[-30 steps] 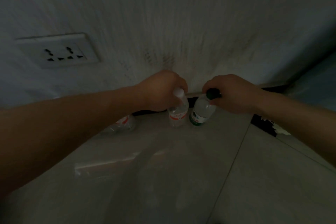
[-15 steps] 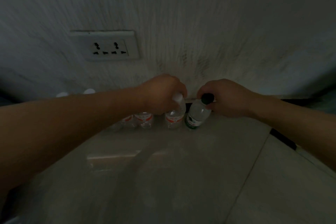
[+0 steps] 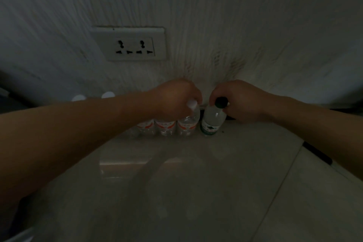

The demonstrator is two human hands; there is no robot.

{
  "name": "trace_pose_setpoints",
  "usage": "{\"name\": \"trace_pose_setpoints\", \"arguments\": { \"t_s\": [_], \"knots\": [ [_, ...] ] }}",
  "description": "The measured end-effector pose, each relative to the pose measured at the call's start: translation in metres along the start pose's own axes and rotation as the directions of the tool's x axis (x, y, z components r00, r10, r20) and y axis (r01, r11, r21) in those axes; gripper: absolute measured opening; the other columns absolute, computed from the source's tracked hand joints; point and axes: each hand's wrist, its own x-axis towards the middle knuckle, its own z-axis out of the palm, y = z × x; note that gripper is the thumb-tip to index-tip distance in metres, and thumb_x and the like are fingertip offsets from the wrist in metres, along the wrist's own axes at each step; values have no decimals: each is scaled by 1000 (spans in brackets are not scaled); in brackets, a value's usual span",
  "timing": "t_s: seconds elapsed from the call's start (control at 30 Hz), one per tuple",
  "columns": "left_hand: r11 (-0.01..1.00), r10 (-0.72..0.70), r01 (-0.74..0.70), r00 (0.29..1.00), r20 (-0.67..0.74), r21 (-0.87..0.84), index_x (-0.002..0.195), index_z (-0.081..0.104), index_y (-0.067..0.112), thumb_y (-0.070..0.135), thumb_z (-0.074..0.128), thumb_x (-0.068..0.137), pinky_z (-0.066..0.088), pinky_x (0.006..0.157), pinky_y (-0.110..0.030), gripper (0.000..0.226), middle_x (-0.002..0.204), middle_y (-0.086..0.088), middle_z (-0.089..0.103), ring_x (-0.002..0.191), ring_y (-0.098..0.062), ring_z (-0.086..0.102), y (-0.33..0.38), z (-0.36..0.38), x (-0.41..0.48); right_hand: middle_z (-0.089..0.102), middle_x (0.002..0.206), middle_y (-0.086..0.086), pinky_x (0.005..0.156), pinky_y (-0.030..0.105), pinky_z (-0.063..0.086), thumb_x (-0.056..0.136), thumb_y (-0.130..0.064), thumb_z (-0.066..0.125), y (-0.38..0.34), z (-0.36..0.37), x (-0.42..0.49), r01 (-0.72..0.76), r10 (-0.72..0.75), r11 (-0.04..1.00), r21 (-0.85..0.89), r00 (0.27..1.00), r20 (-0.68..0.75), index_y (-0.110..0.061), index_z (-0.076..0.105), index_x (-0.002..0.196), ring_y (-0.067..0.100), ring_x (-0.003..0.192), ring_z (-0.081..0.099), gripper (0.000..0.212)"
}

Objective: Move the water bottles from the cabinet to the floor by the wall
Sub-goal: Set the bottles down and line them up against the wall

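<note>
Bottles touching down at the wall: my left hand (image 3: 174,100) pinches the white-capped bottle (image 3: 188,124), my right hand (image 3: 241,102) clamps the green-labelled bottle (image 3: 212,122). Light's dim, bases seem flat on the floor tile (image 3: 196,182), so release gently, tight against the row.

Bottles (image 3: 166,127) lined up on the floor (image 3: 196,182) against the wall (image 3: 235,25), outlet (image 3: 130,44) above. Left hand (image 3: 174,100) on one bottle top, right hand (image 3: 241,100) on the rightmost bottle (image 3: 212,122).
</note>
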Motion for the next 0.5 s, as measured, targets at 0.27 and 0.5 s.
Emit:
{"name": "trace_pose_setpoints", "arguments": {
  "t_s": [0.27, 0.5],
  "knots": [
    [999, -7, 6, 1000, -25, -38, 117, 66, 19, 19, 66, 80, 37, 80, -21, 36, 108, 0, 65, 92, -7, 51, -9, 4, 4, 62, 122, 4, 83, 18, 33, 75, -8, 74, 4, 0, -2, -37, 38, 999, 23, 999, -35, -15, 64, 119, 15, 106, 55, 46],
    [999, -12, 10, 999, -45, -41, 116, 67, 18, 33, 62, 74, 49, 89, -34, 44, 113, -4, 68, 102, -20, 61, -10, 7, 5, 62, 120, 4, 82, 24, 39, 76, -27, 79, 8, 6, -2, -85, 85, 996, 12, 995, -57, -18, 63, 121, 19, 105, 57, 49]
  ]
}}
